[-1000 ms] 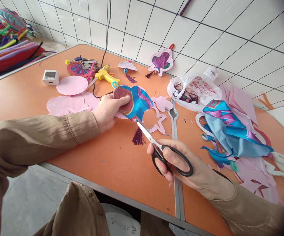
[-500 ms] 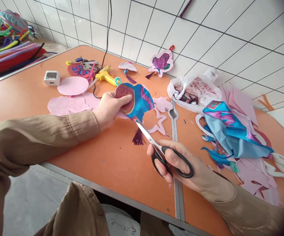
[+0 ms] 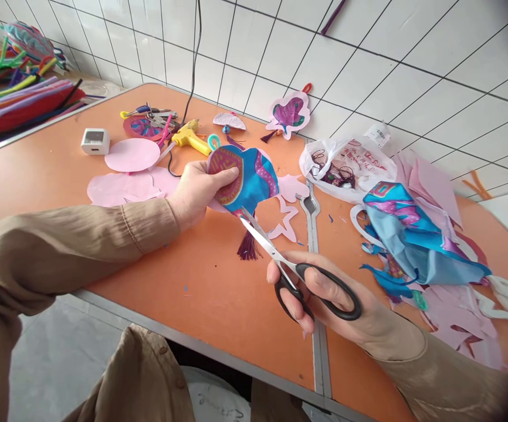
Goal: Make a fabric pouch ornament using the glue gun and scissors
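My left hand (image 3: pixel 196 190) pinches a blue and purple patterned fabric ornament (image 3: pixel 251 176) by its left side, thumb on top. Pink backing shows along the ornament's edge, and a small teal loop (image 3: pixel 213 141) sticks up from its top. Below it hangs a dark purple tassel (image 3: pixel 248 246). Black-handled scissors (image 3: pixel 274 252) are in my right hand (image 3: pixel 324 287), thumb and fingers through the handles. Their blades are slightly parted, with the tips at the ornament's lower edge beside the tassel.
Behind the ornament lie a yellow glue gun (image 3: pixel 190 139), a pink oval (image 3: pixel 132 155) and a white cube-shaped device (image 3: pixel 95 141). To the right are a plastic bag (image 3: pixel 351 167) of cords, blue fabric (image 3: pixel 430 246) and pink scraps (image 3: pixel 460 319). A finished-looking ornament (image 3: pixel 288 114) leans on the tiled wall.
The scissors' handles have spread a little wider and moved slightly right and down. My left hand and the ornament have shifted slightly right.
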Demonstrator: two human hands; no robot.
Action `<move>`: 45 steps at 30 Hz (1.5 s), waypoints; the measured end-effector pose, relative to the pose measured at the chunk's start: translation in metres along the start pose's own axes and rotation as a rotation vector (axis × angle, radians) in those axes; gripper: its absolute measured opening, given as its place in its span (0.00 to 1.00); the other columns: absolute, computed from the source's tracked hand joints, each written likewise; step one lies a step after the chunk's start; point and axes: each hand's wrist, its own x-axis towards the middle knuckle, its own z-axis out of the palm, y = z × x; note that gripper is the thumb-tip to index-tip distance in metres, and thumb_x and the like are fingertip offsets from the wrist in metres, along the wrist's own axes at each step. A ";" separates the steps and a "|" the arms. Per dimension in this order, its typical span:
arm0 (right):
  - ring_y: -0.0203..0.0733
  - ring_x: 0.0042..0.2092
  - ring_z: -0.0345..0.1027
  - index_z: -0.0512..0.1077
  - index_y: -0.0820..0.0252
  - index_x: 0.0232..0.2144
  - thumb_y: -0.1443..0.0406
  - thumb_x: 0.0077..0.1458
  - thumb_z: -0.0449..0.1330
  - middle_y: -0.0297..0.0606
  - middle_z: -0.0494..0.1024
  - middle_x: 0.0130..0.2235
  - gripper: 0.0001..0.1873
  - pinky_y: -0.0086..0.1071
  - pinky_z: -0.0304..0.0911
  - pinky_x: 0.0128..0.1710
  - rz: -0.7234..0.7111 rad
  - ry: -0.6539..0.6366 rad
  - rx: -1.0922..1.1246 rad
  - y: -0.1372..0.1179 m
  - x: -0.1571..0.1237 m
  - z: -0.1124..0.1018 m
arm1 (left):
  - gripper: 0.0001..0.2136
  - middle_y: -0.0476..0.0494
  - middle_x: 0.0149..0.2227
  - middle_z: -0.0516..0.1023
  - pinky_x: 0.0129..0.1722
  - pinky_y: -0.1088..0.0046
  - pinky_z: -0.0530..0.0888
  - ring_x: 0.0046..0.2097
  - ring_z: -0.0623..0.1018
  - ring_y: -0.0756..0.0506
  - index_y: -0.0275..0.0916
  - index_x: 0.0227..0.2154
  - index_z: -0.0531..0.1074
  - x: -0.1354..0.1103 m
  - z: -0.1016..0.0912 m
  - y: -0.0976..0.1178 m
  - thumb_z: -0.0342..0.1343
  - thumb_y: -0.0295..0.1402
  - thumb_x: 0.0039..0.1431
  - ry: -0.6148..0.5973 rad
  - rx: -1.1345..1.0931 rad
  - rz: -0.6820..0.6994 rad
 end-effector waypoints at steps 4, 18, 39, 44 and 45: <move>0.30 0.19 0.60 0.70 0.60 0.36 0.40 0.56 0.63 0.32 0.70 0.23 0.29 0.24 0.55 0.18 -0.007 0.013 0.025 -0.002 -0.001 0.000 | 0.05 0.46 0.26 0.79 0.25 0.69 0.80 0.26 0.79 0.46 0.34 0.28 0.76 0.001 0.000 -0.001 0.65 0.28 0.57 -0.010 0.007 -0.010; 0.30 0.18 0.59 0.71 0.60 0.36 0.39 0.54 0.64 0.32 0.70 0.22 0.30 0.24 0.53 0.18 0.006 0.022 0.050 0.000 0.001 -0.007 | 0.05 0.47 0.23 0.76 0.28 0.66 0.81 0.28 0.80 0.43 0.36 0.28 0.75 0.000 -0.001 -0.001 0.66 0.29 0.55 -0.042 0.081 -0.117; 0.30 0.20 0.60 0.71 0.61 0.37 0.39 0.55 0.65 0.30 0.69 0.23 0.31 0.26 0.55 0.19 0.003 0.060 -0.003 0.000 0.001 0.006 | 0.05 0.46 0.25 0.78 0.30 0.65 0.82 0.26 0.78 0.46 0.34 0.28 0.75 -0.004 0.002 -0.001 0.64 0.27 0.58 0.033 -0.014 -0.101; 0.30 0.20 0.60 0.70 0.60 0.37 0.38 0.55 0.64 0.30 0.70 0.23 0.31 0.26 0.54 0.19 0.009 0.065 -0.022 0.001 0.001 0.006 | 0.05 0.46 0.25 0.78 0.23 0.72 0.78 0.25 0.78 0.47 0.34 0.28 0.75 -0.004 0.003 0.000 0.63 0.26 0.59 0.031 -0.025 -0.111; 0.30 0.20 0.60 0.70 0.60 0.37 0.38 0.55 0.65 0.30 0.70 0.23 0.31 0.26 0.54 0.19 0.010 0.062 -0.026 0.001 0.001 0.006 | 0.05 0.46 0.25 0.78 0.23 0.72 0.78 0.25 0.78 0.48 0.34 0.28 0.75 -0.004 0.003 0.000 0.63 0.26 0.59 0.035 -0.025 -0.112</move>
